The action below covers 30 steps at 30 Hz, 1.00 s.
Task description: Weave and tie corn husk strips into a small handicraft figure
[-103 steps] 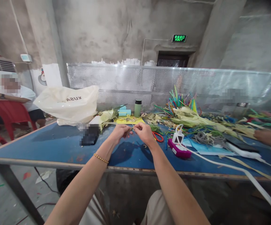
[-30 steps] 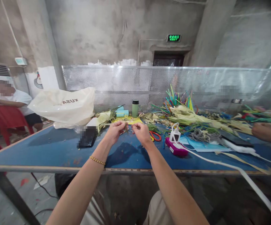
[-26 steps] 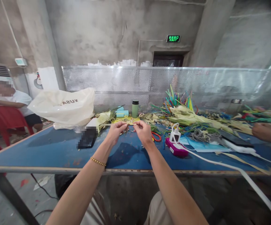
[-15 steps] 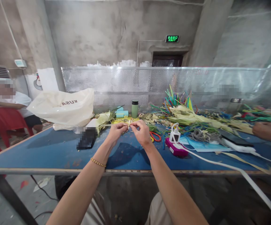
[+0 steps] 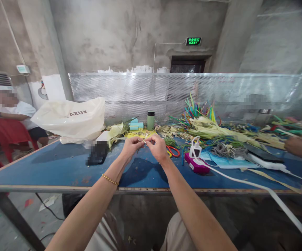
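My left hand (image 5: 132,145) and my right hand (image 5: 155,144) meet above the middle of the blue table. Thumb and forefinger of each are pinched on a thin pale strip (image 5: 145,140), whose small middle part shows between the fingertips. A pale length sticks out to the left of my left hand; I cannot tell whether it belongs to the same strip. Just behind the hands lies a yellow sheet (image 5: 151,133) with dry scraps on it. Scissors with red handles (image 5: 175,152) rest to the right of my right hand.
Left stand a white plastic bag (image 5: 69,120) and a black phone (image 5: 97,153). Behind is a green bottle (image 5: 151,121). Corn husks (image 5: 205,127), a purple power block (image 5: 196,164) and a white cable (image 5: 234,180) lie right. A co-worker's hand (image 5: 301,146) is at far right.
The pale strip stood upright between my fingertips and now shows only as a small bit there. My hands stay close together. The view has shifted slightly.
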Each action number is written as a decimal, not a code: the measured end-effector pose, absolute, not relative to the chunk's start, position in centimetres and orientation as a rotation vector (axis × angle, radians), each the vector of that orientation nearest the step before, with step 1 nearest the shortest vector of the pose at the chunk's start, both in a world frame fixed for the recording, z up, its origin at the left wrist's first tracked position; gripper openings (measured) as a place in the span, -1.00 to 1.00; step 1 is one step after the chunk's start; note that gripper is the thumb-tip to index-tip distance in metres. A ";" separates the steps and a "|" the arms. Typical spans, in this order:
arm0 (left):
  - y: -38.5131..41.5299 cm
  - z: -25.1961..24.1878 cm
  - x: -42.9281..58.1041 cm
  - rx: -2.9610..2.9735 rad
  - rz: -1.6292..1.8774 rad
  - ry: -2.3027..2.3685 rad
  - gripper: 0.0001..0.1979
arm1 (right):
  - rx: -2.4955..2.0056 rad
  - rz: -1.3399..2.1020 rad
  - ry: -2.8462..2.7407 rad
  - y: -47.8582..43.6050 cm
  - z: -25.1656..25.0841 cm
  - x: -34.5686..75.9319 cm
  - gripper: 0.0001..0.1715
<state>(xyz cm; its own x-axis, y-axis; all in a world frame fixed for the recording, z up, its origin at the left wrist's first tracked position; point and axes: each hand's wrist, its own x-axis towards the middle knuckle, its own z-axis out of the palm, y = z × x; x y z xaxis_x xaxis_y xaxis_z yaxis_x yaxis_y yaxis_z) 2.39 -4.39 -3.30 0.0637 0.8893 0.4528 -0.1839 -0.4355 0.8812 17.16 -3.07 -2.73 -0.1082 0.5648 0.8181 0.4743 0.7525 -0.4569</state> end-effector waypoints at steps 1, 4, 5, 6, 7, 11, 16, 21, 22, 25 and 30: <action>-4.4 -3.3 2.4 1.442 1.529 0.752 -0.76 | -0.820 0.091 -1.745 -3.0 -2.8 17.1 -0.88; -4.3 -3.3 2.5 1.389 1.535 0.753 -0.76 | -0.809 0.106 -1.751 -2.9 -2.9 17.1 -0.87; -4.3 -3.3 2.5 1.367 1.544 0.757 -0.76 | -0.805 0.113 -1.756 -3.0 -2.8 17.1 -0.87; -4.3 -3.2 2.5 1.343 1.557 0.758 -0.76 | -0.803 0.121 -1.759 -3.0 -2.8 17.1 -0.87; -4.3 -3.2 2.5 1.321 1.568 0.757 -0.77 | -0.802 0.131 -1.762 -3.1 -2.8 17.1 -0.87; -4.4 -2.9 2.6 1.267 1.589 0.728 -0.75 | -0.798 0.117 -1.788 -3.3 -2.7 17.1 -0.85; -4.5 -3.0 2.7 1.276 1.584 0.735 -0.76 | -0.720 0.015 -1.797 -3.2 -2.8 17.1 -0.86; -4.3 -3.2 2.6 1.320 1.568 0.753 -0.76 | -0.776 0.106 -1.739 -3.3 -2.7 17.0 -0.80; -4.2 -3.2 2.6 1.335 1.564 0.758 -0.75 | -0.800 0.167 -1.715 -3.3 -2.6 16.9 -0.80; -4.1 -3.4 2.5 1.396 1.547 0.788 -0.71 | -0.833 0.358 -1.663 -3.2 -2.6 17.0 -0.78; -4.3 -3.2 2.2 1.429 1.447 0.751 -0.71 | -0.854 0.568 -1.593 -3.2 -2.3 17.2 -0.78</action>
<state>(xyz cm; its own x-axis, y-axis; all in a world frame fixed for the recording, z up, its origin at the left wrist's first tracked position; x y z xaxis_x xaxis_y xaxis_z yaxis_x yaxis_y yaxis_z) 2.19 -4.28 -3.23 0.1166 0.9089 0.4004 -0.1952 -0.3743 0.9065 17.19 -3.21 -2.32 -0.0503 0.7838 0.6189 0.2154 0.6136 -0.7596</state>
